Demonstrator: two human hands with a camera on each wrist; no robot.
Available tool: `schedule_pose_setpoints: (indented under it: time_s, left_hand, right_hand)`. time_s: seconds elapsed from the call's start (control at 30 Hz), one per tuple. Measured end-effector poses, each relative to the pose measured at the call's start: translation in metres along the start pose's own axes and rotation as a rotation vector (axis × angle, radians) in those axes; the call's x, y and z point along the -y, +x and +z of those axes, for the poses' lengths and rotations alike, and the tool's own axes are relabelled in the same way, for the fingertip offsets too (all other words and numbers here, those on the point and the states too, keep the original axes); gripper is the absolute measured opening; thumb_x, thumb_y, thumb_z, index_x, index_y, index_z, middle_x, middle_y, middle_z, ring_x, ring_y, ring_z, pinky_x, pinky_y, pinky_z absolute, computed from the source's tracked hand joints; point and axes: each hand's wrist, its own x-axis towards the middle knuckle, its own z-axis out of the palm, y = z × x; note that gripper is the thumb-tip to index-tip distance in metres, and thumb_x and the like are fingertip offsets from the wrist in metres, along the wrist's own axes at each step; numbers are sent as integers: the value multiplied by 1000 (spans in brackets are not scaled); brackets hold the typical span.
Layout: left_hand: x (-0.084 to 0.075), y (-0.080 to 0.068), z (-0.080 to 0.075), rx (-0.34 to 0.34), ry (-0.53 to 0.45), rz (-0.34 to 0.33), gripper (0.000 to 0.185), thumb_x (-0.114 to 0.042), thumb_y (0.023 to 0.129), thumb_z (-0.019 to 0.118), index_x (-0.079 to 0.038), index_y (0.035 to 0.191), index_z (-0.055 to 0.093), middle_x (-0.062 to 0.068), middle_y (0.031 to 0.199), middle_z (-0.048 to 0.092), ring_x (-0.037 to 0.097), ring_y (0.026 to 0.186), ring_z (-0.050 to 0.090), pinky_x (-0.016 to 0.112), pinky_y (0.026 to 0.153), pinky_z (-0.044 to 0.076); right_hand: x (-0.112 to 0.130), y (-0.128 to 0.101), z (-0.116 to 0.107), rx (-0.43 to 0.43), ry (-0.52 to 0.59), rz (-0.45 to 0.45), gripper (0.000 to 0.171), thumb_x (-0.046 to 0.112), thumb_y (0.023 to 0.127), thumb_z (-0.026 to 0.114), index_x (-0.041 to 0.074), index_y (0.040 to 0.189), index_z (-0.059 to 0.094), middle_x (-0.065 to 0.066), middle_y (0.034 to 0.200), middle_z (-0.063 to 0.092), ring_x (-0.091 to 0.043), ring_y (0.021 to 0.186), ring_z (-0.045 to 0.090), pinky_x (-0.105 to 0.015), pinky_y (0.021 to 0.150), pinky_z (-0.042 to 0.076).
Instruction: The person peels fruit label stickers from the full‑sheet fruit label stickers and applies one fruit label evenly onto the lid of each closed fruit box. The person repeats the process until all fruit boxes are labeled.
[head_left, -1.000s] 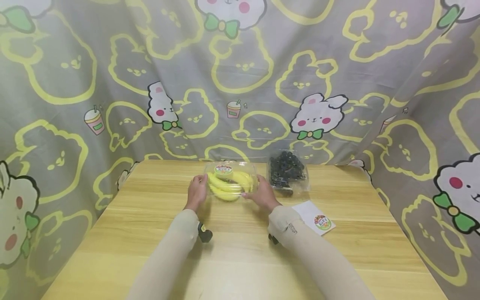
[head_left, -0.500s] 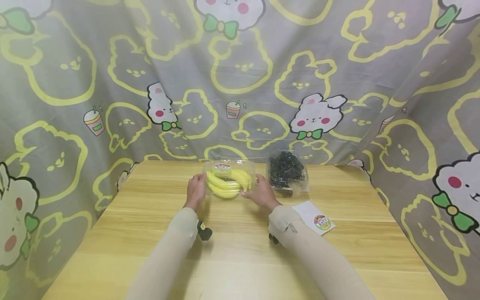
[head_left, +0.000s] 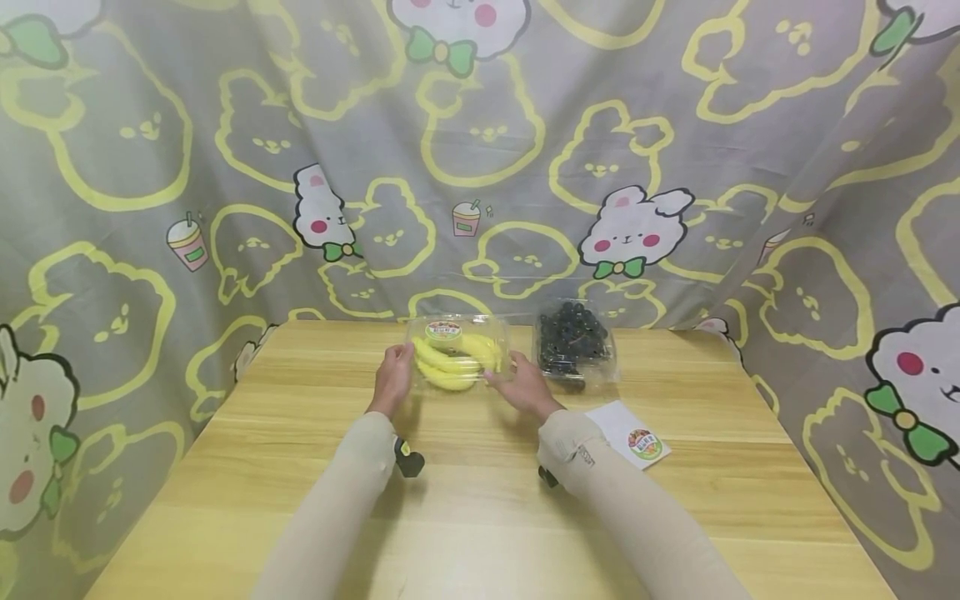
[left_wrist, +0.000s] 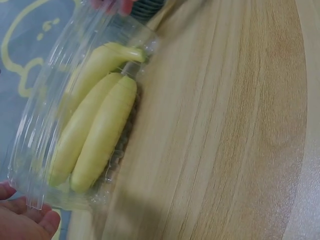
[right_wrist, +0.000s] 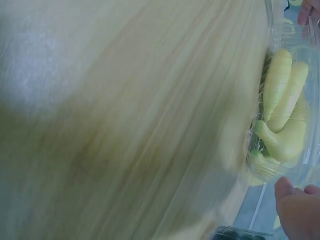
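A clear plastic clamshell box of yellow bananas [head_left: 457, 354] sits a little above the middle of the head view, near the far edge of the pale wooden table [head_left: 480, 517], and both hands are on it. The left hand [head_left: 393, 379] grips the box's left end with curled fingers, thumb up by the lid; the right hand [head_left: 520, 385] takes the right end, fingertips pinching the rim. In the left-wrist view the box fills the left half of the frame, tilted, its near edge raised off the wood, with that hand's fingers at the lower left corner. The right-wrist view shows the same box at the right edge, though blur hides how the fingers lie.

Compared with a second ago, the box has moved slightly up the frame, away from the person, and its round label now faces more to the back (a small shift). The hands went with it and kept their hold. I judge that the box is being carried or tipped rather than opened.

Just right of it stands a clear plastic box of dark berries [head_left: 573, 342], untouched. A white card with a round fruit sticker [head_left: 628, 434] lies right of centre, beside the right sleeve.
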Motion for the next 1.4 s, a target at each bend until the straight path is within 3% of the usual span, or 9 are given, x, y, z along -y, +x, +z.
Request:
schedule_pose_setpoints:
  time_s: [0.57,0.77,1.1,1.4]
  left_hand:
    - [0,5,2,34,23,-53,67,-53,100,32,-11,152,23,24,149,35,43,134,32,58,110,24]
    - [-2,6,2,42,43,-56,73,-59,98,30,-11,152,21,23,151,32,43,136,30,58,111,22]
    - [-3,7,3,40,50,-51,69,-52,100,32,-9,153,19,24,150,33,44,134,33,58,111,23]
    - [-4,4,6,15,49,-31,75,-56,99,33,-6,153,18,25,149,32,44,134,33,57,111,24]
  right_hand:
    - [2,-1,-4,72,-50,16,84,51,93,55,5,153,20,-21,152,31,-42,137,30,-59,111,23]
    - [3,0,-4,85,-41,35,84,49,93,56,6,154,19,-22,153,29,-43,138,29,-60,111,21]
    - [3,1,-5,93,-44,45,85,52,93,54,6,154,17,-22,154,26,-42,139,26,-58,112,20]
    - [3,-1,-6,88,-23,32,83,50,94,54,7,154,17,-22,153,28,-42,138,29,-59,111,22]
